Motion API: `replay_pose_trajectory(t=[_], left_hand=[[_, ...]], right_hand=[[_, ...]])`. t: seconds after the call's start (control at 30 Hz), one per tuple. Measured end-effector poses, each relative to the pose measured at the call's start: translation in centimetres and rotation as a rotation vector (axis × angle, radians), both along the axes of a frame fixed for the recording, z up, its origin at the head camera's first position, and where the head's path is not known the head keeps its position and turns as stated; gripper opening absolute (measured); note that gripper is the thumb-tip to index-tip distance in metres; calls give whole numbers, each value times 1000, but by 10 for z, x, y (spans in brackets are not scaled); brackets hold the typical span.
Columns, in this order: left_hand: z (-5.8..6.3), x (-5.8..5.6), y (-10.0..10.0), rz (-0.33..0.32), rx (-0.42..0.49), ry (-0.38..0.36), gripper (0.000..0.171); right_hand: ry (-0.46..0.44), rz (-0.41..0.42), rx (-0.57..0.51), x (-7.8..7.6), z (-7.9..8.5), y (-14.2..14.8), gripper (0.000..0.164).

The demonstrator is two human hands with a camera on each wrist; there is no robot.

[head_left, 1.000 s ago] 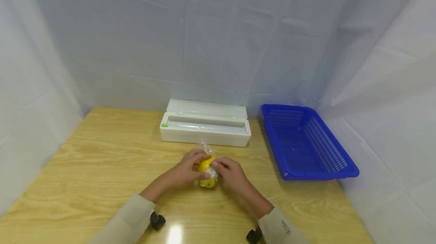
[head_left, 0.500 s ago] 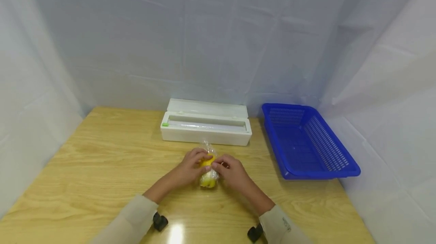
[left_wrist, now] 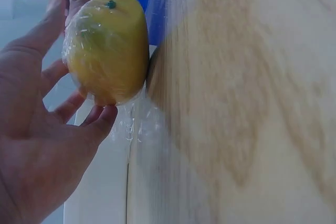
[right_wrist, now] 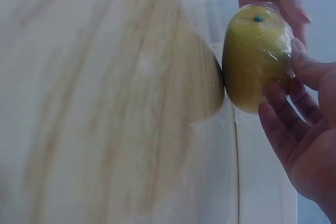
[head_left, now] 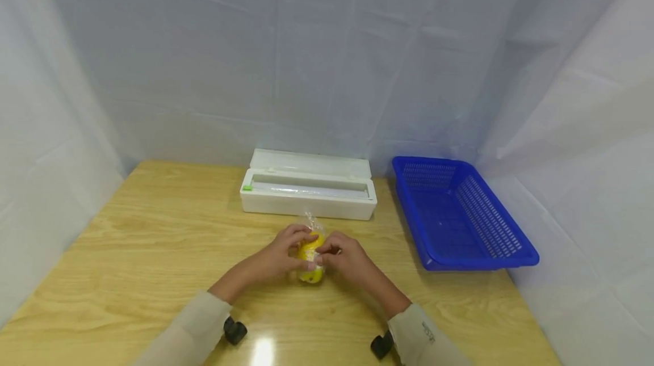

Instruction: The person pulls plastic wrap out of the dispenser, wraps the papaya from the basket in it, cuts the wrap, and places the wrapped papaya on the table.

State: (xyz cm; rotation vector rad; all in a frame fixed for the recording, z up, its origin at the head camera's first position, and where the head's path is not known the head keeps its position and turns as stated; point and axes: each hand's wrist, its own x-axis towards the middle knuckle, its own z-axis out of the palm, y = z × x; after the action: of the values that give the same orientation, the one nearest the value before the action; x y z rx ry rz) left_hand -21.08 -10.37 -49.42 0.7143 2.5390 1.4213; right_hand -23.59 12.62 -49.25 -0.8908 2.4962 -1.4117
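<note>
A yellow oval fruit [head_left: 310, 253] with a small green stem tip lies on the table, wrapped in clear plastic wrap [left_wrist: 86, 32]. My left hand [head_left: 278, 251] holds it from the left, thumb on the near side and fingers on the far side. On the right side of the fruit, my right hand [head_left: 348, 259] pinches the wrap between thumb and index finger. In the right wrist view, that hand's other fingers [right_wrist: 278, 106] lie against the fruit's lower side. A crumpled tail of wrap sticks out beyond the fruit's far end.
Behind the fruit stands a white wrap dispenser [head_left: 306, 205], its lid [head_left: 311, 163] raised and a roll of film [head_left: 309, 189] inside. A blue plastic basket [head_left: 429, 247] sits at the right of the wooden table [head_left: 153, 230]. White sheeting [head_left: 317, 71] encloses the back and sides.
My left thumb has slid down the fruit over the last half second. My right thumb has dropped slightly along the wrap. The fruit has stayed in about the same place.
</note>
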Motion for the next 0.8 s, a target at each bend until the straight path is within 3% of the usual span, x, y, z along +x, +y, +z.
replay_pose_trajectory(t=[0.13,0.33,0.6,0.8], left_hand=[[1,-1,-2,-36,10,12,68],[-2,-1,1,-25,32,52,61],[-2,0,4,-29,50,15,56],[-4,0,7,-15,91,53,43]], right_hand=[[-40,-31,-10,-1,0,0,4],[-84,-72,-37,-2,-3,-2,8],[-118,-36,10,-3,-1,1,14],[-95,-37,14,-3,-1,0,16]])
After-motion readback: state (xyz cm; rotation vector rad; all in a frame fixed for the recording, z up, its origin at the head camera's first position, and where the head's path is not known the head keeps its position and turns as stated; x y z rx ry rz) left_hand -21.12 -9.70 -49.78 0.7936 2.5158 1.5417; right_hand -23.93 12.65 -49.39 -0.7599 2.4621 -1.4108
